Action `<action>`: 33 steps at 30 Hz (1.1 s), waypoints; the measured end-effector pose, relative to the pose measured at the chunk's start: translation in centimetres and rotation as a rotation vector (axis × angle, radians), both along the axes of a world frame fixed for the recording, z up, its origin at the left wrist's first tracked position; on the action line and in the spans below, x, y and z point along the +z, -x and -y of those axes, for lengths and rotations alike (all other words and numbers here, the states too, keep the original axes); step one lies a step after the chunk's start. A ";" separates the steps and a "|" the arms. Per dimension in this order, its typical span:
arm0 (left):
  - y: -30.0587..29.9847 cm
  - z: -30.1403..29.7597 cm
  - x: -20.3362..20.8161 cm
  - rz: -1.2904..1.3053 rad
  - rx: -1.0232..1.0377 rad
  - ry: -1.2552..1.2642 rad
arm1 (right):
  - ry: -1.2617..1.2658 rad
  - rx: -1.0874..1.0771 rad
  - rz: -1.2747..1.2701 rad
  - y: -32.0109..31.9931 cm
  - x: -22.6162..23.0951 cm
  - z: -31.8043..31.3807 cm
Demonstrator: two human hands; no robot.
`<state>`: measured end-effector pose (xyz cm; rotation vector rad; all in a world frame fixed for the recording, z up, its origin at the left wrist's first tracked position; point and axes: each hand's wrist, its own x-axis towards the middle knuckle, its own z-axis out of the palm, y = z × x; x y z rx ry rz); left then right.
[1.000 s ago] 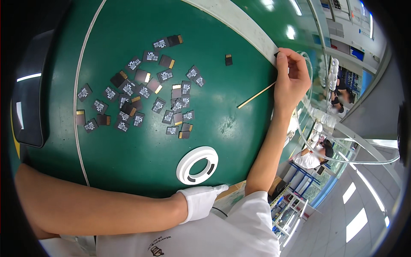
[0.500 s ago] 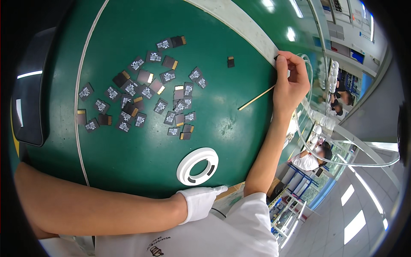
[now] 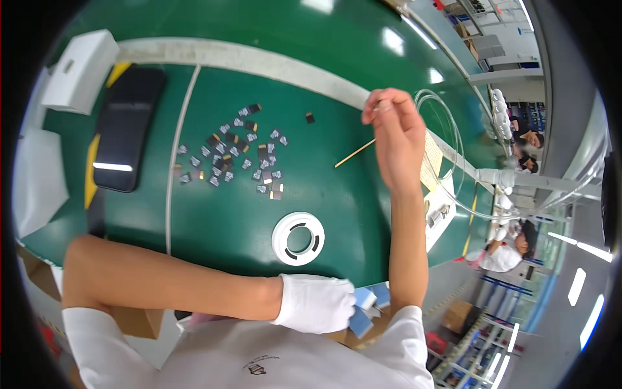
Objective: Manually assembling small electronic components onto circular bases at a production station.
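Observation:
My right hand (image 3: 396,133) is bare and raised over the right part of the green table (image 3: 227,214). Its thumb and fingertips are pinched together, and whatever lies between them is too small to make out. A thin wooden stick (image 3: 355,153) slants beside it, one end hidden behind the hand. One black memory card (image 3: 310,117) lies apart from a loose cluster of several memory cards (image 3: 217,149), some label up, some with gold contacts showing. My left hand (image 3: 316,303), in a white glove, rests closed at the near table edge, below a white ring (image 3: 280,238) with dark segments.
A glossy black slab (image 3: 126,129) lies at the left, near a white box (image 3: 81,74). A pale cord (image 3: 176,149) crosses the table. Clear tubing (image 3: 457,129) coils at the right, past a yellow perforated sheet (image 3: 430,162). Blue pieces (image 3: 361,318) sit below the front edge.
The view has shifted and takes in more of the table. My right hand has turned at the wrist, still pinched. The left glove's outstretched finger is now curled in.

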<state>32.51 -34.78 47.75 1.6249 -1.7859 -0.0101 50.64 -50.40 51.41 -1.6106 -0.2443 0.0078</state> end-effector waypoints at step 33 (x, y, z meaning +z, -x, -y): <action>-6.9 -6.3 0.4 -0.574 0.321 -0.142 | 0.274 0.425 0.140 9.6 1.4 -3.9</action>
